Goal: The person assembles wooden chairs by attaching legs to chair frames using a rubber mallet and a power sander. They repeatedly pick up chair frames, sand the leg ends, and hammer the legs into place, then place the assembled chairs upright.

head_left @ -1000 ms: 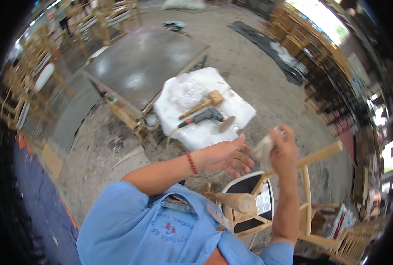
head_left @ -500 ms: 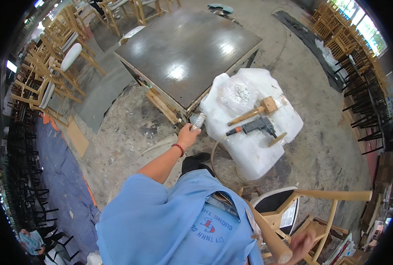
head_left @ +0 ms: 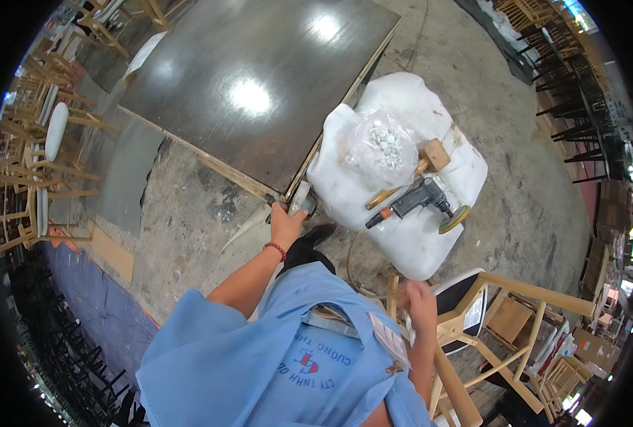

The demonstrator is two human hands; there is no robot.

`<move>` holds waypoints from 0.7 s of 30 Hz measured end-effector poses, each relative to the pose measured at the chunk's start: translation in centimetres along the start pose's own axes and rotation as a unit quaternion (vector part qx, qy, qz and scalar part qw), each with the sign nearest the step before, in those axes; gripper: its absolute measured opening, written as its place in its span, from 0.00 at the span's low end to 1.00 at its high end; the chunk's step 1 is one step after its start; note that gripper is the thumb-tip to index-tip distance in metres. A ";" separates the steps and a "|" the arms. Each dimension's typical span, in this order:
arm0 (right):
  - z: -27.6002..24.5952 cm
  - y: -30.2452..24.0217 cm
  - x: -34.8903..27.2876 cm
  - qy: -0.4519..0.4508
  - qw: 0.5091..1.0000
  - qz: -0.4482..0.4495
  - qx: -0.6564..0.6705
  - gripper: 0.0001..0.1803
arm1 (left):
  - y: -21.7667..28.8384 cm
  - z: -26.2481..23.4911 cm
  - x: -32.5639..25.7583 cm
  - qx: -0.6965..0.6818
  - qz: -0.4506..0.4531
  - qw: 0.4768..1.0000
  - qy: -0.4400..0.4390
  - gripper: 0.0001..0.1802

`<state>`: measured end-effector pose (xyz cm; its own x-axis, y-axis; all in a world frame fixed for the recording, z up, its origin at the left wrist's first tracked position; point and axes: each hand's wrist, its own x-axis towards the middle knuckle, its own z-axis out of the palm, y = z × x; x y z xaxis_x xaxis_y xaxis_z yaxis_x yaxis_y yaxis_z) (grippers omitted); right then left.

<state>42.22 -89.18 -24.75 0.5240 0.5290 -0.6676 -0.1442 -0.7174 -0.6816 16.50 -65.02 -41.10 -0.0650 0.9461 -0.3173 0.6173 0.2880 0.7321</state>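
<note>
My left hand (head_left: 286,226), with a red bead bracelet at its wrist, is closed around a whitish tube-like thing (head_left: 299,198) whose kind I cannot make out. It is at the near corner of a dark, glossy tabletop (head_left: 210,107). My right hand (head_left: 417,302) is raised beside the leg of an upturned wooden chair (head_left: 526,288). Its fingers are curled in, and what they hold, if anything, is hidden. Between the hands and the tabletop's right side stands a white plastic container (head_left: 395,245). On it lie a wooden mallet (head_left: 436,154), an air sander (head_left: 419,199) and a clear bag of small white pieces (head_left: 384,146).
An air hose (head_left: 352,260) loops down from the sander to the concrete floor. Wooden chairs (head_left: 53,156) crowd the left, near a blue sheet (head_left: 96,299). Dark-legged furniture (head_left: 580,121) lines the right. Cardboard boxes (head_left: 601,349) are at lower right.
My right hand has risen from beside the chair's lower rail toward the container. The left hand still grips the whitish thing at the tabletop corner. The view has moved closer to the tabletop.
</note>
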 end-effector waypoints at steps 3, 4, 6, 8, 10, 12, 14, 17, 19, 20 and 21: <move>5.4 -5.4 9.4 0.008 0.997 -0.076 -0.014 0.21 | 1.3 -1.7 -0.2 -0.023 0.001 0.999 -0.046 0.35; 7.2 -7.9 11.2 0.001 0.996 -0.073 -0.040 0.20 | 1.2 -2.6 -0.2 -0.020 -0.001 0.999 -0.028 0.35; 8.5 -8.7 16.0 -0.011 0.985 -0.105 -0.135 0.21 | 1.8 -4.2 -0.5 0.045 0.000 0.998 -0.036 0.33; 10.4 -9.3 18.3 0.119 0.916 -0.197 -0.328 0.23 | 2.9 -6.0 -1.1 0.059 0.119 0.991 -0.021 0.29; 11.4 -8.9 20.5 0.162 0.904 -0.095 -0.385 0.25 | 7.9 -5.8 -1.2 -0.051 0.179 0.981 -0.047 0.23; 12.0 -9.4 19.9 0.186 0.906 -0.121 -0.359 0.35 | 12.3 -3.0 0.6 -0.129 0.311 0.934 -0.117 0.20; 11.1 -9.7 19.7 0.204 0.932 -0.098 -0.283 0.34 | 17.8 2.1 3.0 -0.113 0.449 0.874 -0.149 0.16; 9.3 -9.0 22.0 0.091 0.992 -0.092 0.000 0.16 | 25.8 5.2 6.4 0.279 0.381 0.820 -0.324 0.18; 7.2 -10.3 21.4 -0.008 0.990 0.006 0.143 0.11 | 26.2 8.1 8.0 0.345 0.377 0.826 -0.239 0.19; 6.2 -10.1 20.9 -0.017 0.981 0.023 0.194 0.09 | 26.1 9.2 8.3 0.376 0.373 0.823 -0.202 0.19; 4.7 -9.0 19.8 -0.013 0.966 0.045 0.256 0.07 | 26.2 10.1 7.9 0.395 0.385 0.813 -0.185 0.19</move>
<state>49.93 -70.10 -33.30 0.4705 0.4909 -0.7332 -0.5867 -0.4466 -0.6755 40.13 -51.51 -30.52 0.7294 0.6492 -0.2156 0.6841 -0.6918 0.2311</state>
